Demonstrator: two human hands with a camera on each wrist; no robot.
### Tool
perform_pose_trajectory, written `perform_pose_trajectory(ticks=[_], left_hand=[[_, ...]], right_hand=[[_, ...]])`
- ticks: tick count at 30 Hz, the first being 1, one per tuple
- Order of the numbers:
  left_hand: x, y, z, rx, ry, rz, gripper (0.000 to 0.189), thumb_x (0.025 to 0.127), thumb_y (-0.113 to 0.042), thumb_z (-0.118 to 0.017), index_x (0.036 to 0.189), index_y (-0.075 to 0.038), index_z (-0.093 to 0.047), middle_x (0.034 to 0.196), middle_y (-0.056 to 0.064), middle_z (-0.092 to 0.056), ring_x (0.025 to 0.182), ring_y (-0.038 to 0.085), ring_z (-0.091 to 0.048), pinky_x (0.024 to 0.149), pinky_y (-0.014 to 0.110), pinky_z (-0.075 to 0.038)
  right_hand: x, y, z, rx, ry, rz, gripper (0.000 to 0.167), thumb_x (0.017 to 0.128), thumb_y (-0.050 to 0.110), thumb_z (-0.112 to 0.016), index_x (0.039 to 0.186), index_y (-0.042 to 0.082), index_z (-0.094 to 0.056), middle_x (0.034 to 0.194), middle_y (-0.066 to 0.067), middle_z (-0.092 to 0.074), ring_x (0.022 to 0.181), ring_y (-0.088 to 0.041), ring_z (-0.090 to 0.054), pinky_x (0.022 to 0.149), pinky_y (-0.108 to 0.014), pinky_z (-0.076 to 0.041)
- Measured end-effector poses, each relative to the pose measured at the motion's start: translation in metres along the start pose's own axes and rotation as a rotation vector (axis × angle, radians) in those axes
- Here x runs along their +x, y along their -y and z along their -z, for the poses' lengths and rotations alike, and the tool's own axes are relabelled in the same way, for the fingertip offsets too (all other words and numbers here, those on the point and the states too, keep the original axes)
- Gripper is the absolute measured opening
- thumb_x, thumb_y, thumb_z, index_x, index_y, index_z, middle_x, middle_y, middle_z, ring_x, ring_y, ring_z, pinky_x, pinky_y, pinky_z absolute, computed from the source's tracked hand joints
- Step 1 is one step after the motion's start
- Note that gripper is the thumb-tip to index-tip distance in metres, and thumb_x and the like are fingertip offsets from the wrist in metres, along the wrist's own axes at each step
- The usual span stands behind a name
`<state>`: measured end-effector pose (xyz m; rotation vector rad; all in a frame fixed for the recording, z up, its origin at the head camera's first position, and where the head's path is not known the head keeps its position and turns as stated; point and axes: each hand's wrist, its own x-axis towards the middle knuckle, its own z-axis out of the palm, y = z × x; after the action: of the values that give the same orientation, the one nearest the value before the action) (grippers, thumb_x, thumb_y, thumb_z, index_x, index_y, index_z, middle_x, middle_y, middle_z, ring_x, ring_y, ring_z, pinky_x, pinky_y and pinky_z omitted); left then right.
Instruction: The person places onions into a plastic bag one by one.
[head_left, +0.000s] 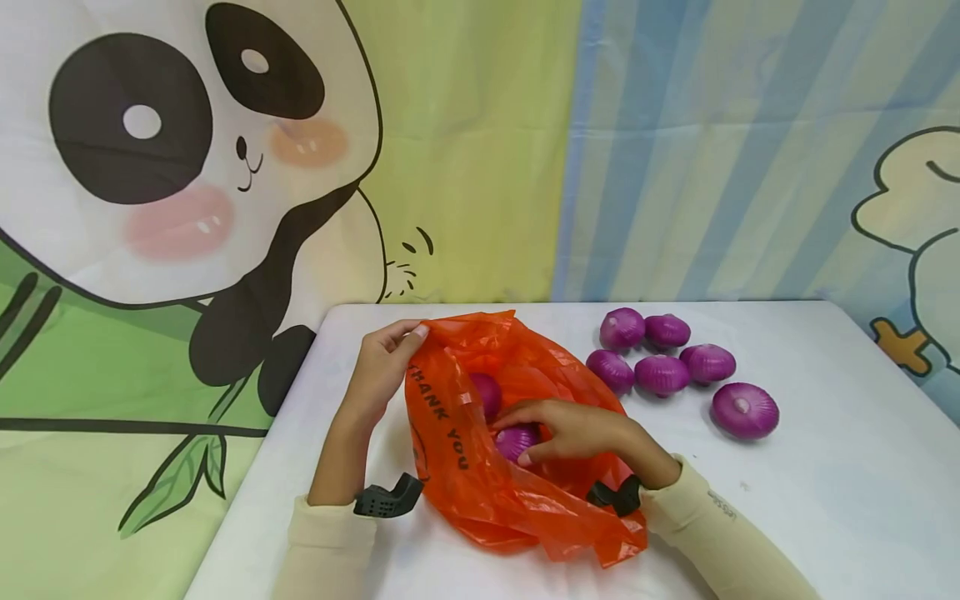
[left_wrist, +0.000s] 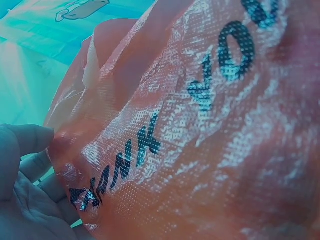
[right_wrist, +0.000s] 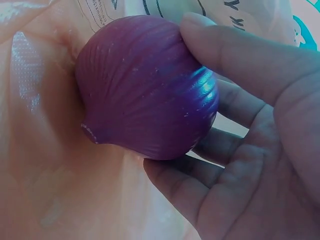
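An orange plastic bag [head_left: 450,492] printed with THANK YOU lies spread on the table, its mouth facing up. My left hand [head_left: 382,367] pinches the bag's upper left rim between thumb and fingers; the left wrist view shows that thumb [left_wrist: 32,139] at the bag's edge. Inside the bag mouth, my right hand [head_left: 573,429] holds a purple onion [head_left: 516,442]. In the right wrist view, thumb and fingers curl round this onion [right_wrist: 145,90], with the bag's film behind it. Another purple onion [head_left: 487,395] sits in the bag, partly hidden by its front wall.
Several purple onions [head_left: 662,375] stand grouped at the table's back right. One onion [head_left: 745,411] lies a little apart, nearer the front. The white table [head_left: 840,500] backs onto a cartoon-printed curtain [head_left: 480,150].
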<state>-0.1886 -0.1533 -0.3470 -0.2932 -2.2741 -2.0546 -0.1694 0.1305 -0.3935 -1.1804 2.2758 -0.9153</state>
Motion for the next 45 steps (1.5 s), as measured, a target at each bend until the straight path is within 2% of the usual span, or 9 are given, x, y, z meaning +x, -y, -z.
perform_pose_trajectory(ticks=[11, 19, 27, 31, 37, 41, 45], left_hand=[[-0.001, 0.0, 0.001, 0.019, 0.024, -0.012, 0.028, 0.099, -0.025, -0.059, 0.113, -0.002, -0.067, 0.091, 0.011, -0.067, 0.074, 0.02, -0.063, 0.068, 0.029, -0.053], [-0.001, -0.001, 0.0, -0.011, 0.038, -0.014, 0.03, 0.099, -0.021, -0.058, 0.115, 0.003, -0.065, 0.095, 0.012, -0.068, 0.077, 0.018, -0.064, 0.071, 0.029, -0.054], [-0.002, -0.001, 0.002, 0.029, 0.027, 0.003, 0.027, 0.1, -0.02, -0.057, 0.111, 0.003, -0.064, 0.092, 0.012, -0.066, 0.076, 0.018, -0.062, 0.069, 0.028, -0.052], [-0.001, 0.0, 0.002, 0.028, 0.036, 0.017, 0.026, 0.1, -0.019, -0.056, 0.11, 0.003, -0.064, 0.091, 0.011, -0.066, 0.076, 0.018, -0.062, 0.07, 0.028, -0.052], [-0.001, -0.001, 0.001, 0.031, 0.089, 0.068, 0.026, 0.1, -0.021, -0.056, 0.11, 0.003, -0.062, 0.095, 0.013, -0.066, 0.081, 0.022, -0.062, 0.076, 0.03, -0.053], [-0.001, 0.0, 0.002, 0.034, 0.092, 0.06, 0.027, 0.1, -0.022, -0.055, 0.11, 0.003, -0.062, 0.097, 0.014, -0.066, 0.082, 0.023, -0.063, 0.078, 0.031, -0.054], [0.0, 0.001, 0.004, 0.027, 0.092, 0.057, 0.027, 0.1, -0.022, -0.055, 0.109, 0.003, -0.061, 0.095, 0.014, -0.066, 0.081, 0.022, -0.063, 0.077, 0.031, -0.053]], right_hand=[[0.0, -0.001, 0.0, -0.003, 0.012, 0.007, 0.049, 0.09, 0.019, -0.072, 0.136, 0.019, -0.057, 0.137, 0.004, -0.052, 0.13, -0.017, -0.044, 0.105, -0.039, -0.038], [0.0, -0.005, -0.002, 0.018, 0.002, 0.003, 0.05, 0.09, 0.023, -0.071, 0.137, 0.014, -0.056, 0.137, 0.001, -0.053, 0.128, -0.018, -0.045, 0.103, -0.037, -0.04], [-0.003, -0.004, 0.002, -0.04, -0.001, 0.013, 0.058, 0.089, 0.034, -0.071, 0.141, 0.015, -0.052, 0.142, -0.001, -0.049, 0.132, -0.021, -0.042, 0.104, -0.043, -0.039], [-0.01, -0.004, 0.01, -0.038, -0.036, 0.037, 0.058, 0.09, 0.036, -0.07, 0.141, 0.015, -0.052, 0.143, -0.001, -0.048, 0.133, -0.019, -0.04, 0.104, -0.042, -0.038], [-0.028, 0.006, 0.026, -0.043, -0.068, 0.047, 0.055, 0.091, 0.035, -0.068, 0.142, 0.024, -0.051, 0.143, 0.007, -0.048, 0.134, -0.017, -0.041, 0.105, -0.045, -0.038], [-0.045, 0.013, 0.039, 0.013, -0.087, 0.047, 0.054, 0.092, 0.031, -0.067, 0.143, 0.022, -0.05, 0.143, 0.008, -0.048, 0.134, -0.02, -0.041, 0.103, -0.05, -0.039], [-0.058, 0.015, 0.051, 0.058, -0.133, 0.05, 0.053, 0.093, 0.025, -0.067, 0.143, 0.02, -0.05, 0.142, 0.005, -0.048, 0.133, -0.023, -0.042, 0.1, -0.05, -0.041]])
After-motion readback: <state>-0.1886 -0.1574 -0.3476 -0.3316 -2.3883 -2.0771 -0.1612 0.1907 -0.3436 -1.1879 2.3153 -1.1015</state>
